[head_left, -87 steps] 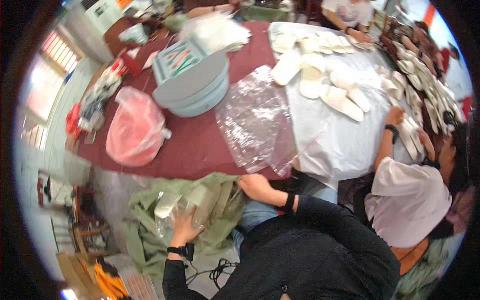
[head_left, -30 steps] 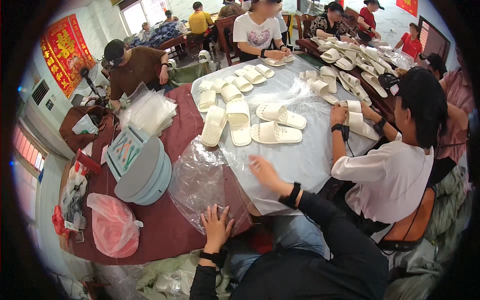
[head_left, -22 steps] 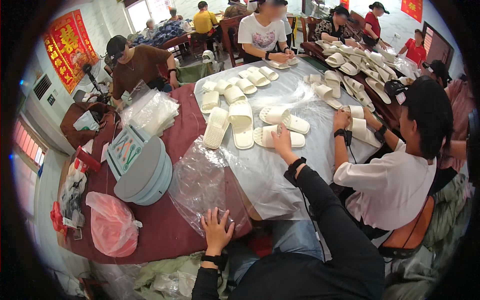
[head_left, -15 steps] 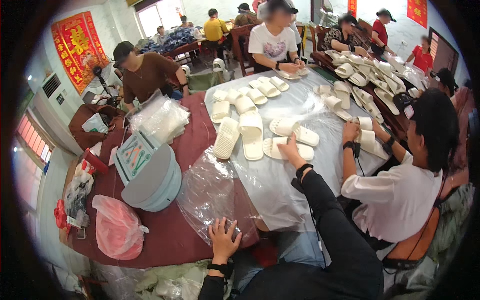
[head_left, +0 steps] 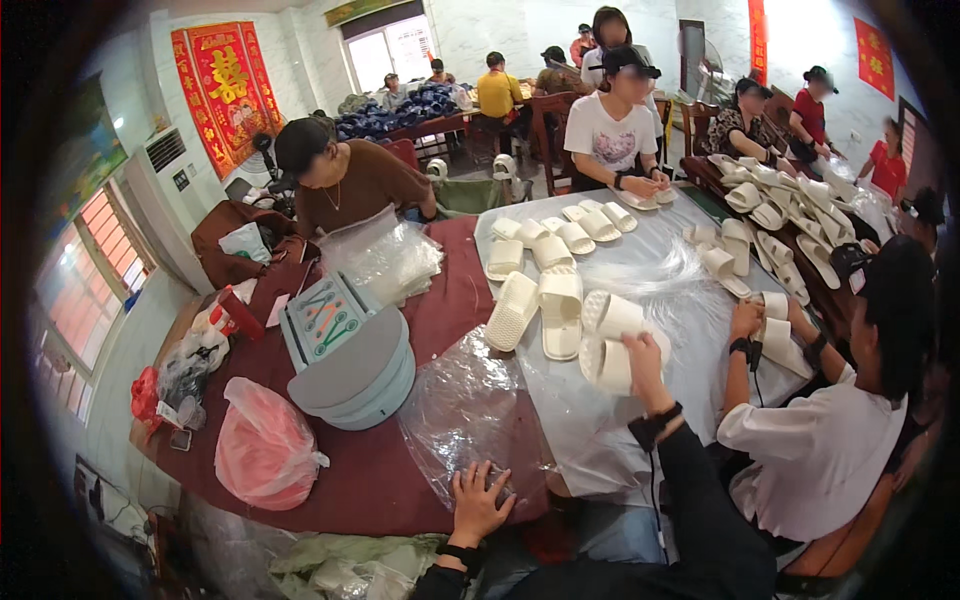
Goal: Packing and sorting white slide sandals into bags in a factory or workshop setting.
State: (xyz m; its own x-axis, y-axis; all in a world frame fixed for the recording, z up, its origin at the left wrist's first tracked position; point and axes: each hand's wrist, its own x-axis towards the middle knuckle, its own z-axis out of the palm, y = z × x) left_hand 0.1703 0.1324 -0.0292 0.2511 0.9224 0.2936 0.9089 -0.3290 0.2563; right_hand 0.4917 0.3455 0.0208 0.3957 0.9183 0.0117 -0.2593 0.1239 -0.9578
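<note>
1. Right hand (head_left: 640,352) was closed around a pair of white foam slippers (head_left: 608,362), held together just above the desk (head_left: 400,480), near its middle. Left hand (head_left: 478,500) lay flat, fingers spread, pressing the near edge of a clear crinkled plastic bag (head_left: 470,410) against the dark red cloth at the desk's near edge.
2. Judgement: a good grip keeps both slippers aligned sole to sole, while the flat hand pins the bag so its mouth does not slide or collapse; the film looked slippery and creased.
3. More white slippers (head_left: 545,310) lay in loose rows just beyond the held pair, on a clear plastic sheet (head_left: 650,270) covering the desk's right part.
4. On the left part: a stack of grey round-cornered trays (head_left: 355,375), a pink plastic bag (head_left: 262,450), a heap of clear bags (head_left: 385,262).
5. Room: other people sat around this desk and further ones; red hangings (head_left: 220,85) on the wall, a window (head_left: 385,45) behind.
</note>
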